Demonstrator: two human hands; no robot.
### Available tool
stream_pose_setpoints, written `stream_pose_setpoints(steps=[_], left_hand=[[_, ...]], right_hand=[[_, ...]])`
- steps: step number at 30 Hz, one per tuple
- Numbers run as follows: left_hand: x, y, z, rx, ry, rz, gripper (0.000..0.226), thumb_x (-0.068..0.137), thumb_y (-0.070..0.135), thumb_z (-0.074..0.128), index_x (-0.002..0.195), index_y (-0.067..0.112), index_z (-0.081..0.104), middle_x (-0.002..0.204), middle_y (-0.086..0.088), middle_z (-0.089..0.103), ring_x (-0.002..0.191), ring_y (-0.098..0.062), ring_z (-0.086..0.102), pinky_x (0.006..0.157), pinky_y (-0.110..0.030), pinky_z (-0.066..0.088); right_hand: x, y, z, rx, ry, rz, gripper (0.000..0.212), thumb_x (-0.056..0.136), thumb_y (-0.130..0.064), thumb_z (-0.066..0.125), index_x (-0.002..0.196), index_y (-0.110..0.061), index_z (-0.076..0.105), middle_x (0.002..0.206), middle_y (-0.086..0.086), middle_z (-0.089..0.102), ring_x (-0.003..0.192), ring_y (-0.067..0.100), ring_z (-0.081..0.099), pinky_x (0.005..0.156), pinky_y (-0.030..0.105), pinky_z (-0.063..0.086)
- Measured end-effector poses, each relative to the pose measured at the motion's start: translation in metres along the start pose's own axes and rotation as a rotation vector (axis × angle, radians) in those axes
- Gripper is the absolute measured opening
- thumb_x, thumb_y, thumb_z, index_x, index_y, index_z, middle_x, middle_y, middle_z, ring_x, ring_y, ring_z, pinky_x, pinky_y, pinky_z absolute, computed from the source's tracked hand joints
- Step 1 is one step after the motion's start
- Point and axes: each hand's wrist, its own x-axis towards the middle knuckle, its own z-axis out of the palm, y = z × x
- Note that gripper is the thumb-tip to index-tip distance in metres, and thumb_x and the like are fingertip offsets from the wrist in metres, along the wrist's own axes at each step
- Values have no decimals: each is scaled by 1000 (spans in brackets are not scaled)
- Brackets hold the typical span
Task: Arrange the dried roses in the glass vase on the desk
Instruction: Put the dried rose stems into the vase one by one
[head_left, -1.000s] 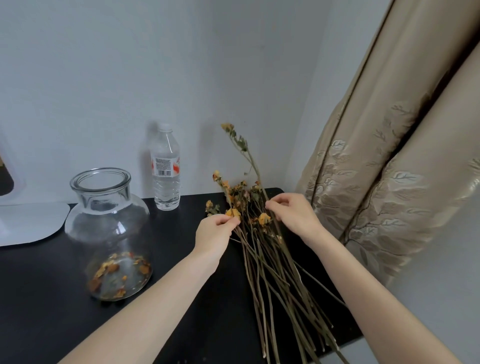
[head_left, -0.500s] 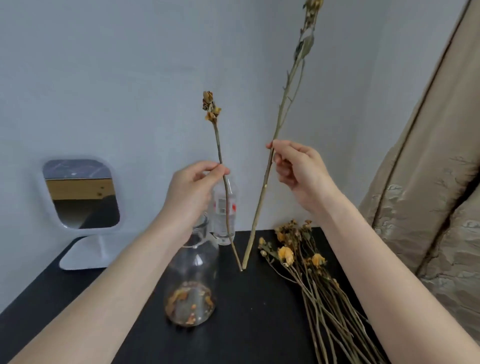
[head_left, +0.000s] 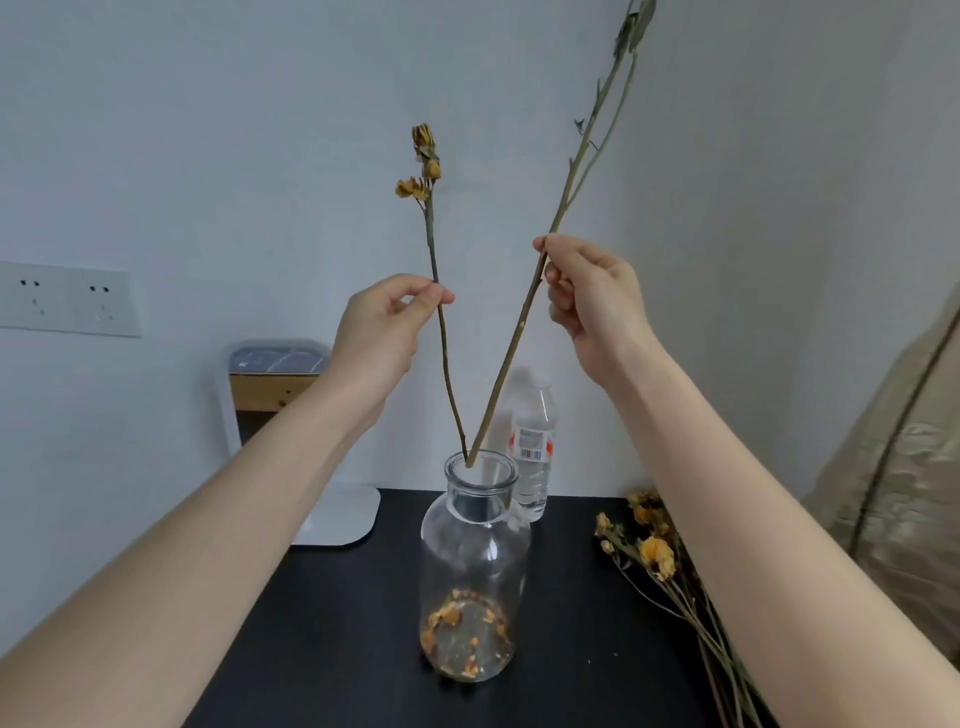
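A clear glass vase (head_left: 475, 561) with orange petal bits at its bottom stands on the black desk (head_left: 337, 623). My left hand (head_left: 382, 332) pinches a short dried rose stem (head_left: 441, 332) with yellow buds on top. My right hand (head_left: 592, 296) pinches a longer stem (head_left: 524, 322) whose top runs out of view. Both stems slant inward and their lower tips meet at the vase mouth. A bundle of dried roses (head_left: 660, 566) lies on the desk at the right, partly behind my right forearm.
A plastic water bottle (head_left: 532, 447) stands right behind the vase. A white-framed mirror (head_left: 275, 395) on a stand is at the back left, wall sockets (head_left: 67, 299) above it. A beige curtain (head_left: 904, 467) hangs at the right edge.
Both hands lifted a stem each from the bundle, carried them left and lowered them, so the tips now sit at the vase mouth. The view has tilted up and left.
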Motion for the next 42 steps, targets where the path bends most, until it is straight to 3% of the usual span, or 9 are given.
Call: stream_pose_setpoints(steps=[9, 20, 23, 25, 27, 30, 35, 38, 42], left_hand=[[-23, -43, 13, 38, -85, -99, 18, 92, 24, 52, 87, 24, 69, 61, 10, 47, 49, -6, 37, 47, -14, 31], [-47, -74, 19, 205, -201, -198, 7, 81, 27, 67, 83, 22, 72, 69, 14, 59, 73, -7, 52, 62, -18, 36], [-49, -80, 19, 232, -184, -212, 3, 77, 25, 72, 74, 27, 72, 50, 19, 53, 64, -8, 47, 58, -20, 33], [-51, -82, 19, 230, -174, -209, 4, 75, 25, 74, 72, 27, 72, 41, 15, 50, 57, -9, 41, 55, -20, 31], [-51, -82, 20, 246, -169, -186, 3, 74, 26, 75, 76, 24, 74, 52, 2, 52, 54, -16, 39, 55, -18, 33], [-52, -82, 21, 300, -164, -142, 10, 74, 29, 74, 81, 22, 76, 64, 15, 63, 68, -7, 52, 63, -15, 38], [-55, -83, 21, 402, -51, -86, 13, 71, 38, 75, 78, 27, 72, 93, 7, 67, 88, -6, 54, 75, -28, 43], [-63, -79, 19, 464, -14, -61, 14, 73, 39, 73, 70, 28, 66, 79, 8, 62, 79, -6, 53, 66, -24, 39], [-91, -69, 21, 416, -50, 21, 19, 77, 40, 67, 66, 27, 59, 44, 8, 40, 46, -7, 40, 54, -25, 41]], right_hand=[[-21, 40, -10, -167, -32, 65, 13, 89, -14, 58, 82, -16, 69, 59, -5, 49, 40, 2, 32, 38, 13, 27], [-65, 86, -19, -455, -197, 163, 14, 89, -15, 60, 91, -4, 69, 66, 0, 63, 46, -6, 52, 51, 5, 39], [-69, 94, -20, -520, -216, 210, 11, 86, -17, 64, 88, -7, 69, 70, 2, 61, 61, 4, 53, 64, 11, 43], [-71, 97, -21, -565, -215, 210, 6, 85, -18, 66, 83, -12, 69, 64, -3, 53, 58, 5, 47, 56, 8, 39], [-72, 98, -21, -609, -219, 192, 6, 85, -19, 66, 82, -14, 68, 58, -5, 45, 50, 3, 39, 48, 7, 35], [-72, 97, -22, -634, -217, 173, 7, 85, -21, 66, 84, -14, 68, 54, -6, 41, 40, 1, 38, 43, 7, 32], [-72, 95, -26, -594, -168, 151, 11, 82, -20, 69, 92, -14, 66, 55, -7, 42, 43, 1, 38, 45, 7, 32], [-75, 95, -31, -578, -153, 145, 11, 83, -18, 69, 92, -12, 66, 56, -5, 43, 41, 1, 39, 44, 7, 32], [-82, 96, -44, -566, -134, 142, 10, 84, -15, 67, 92, -9, 66, 55, -4, 39, 40, 1, 35, 43, 8, 30]])
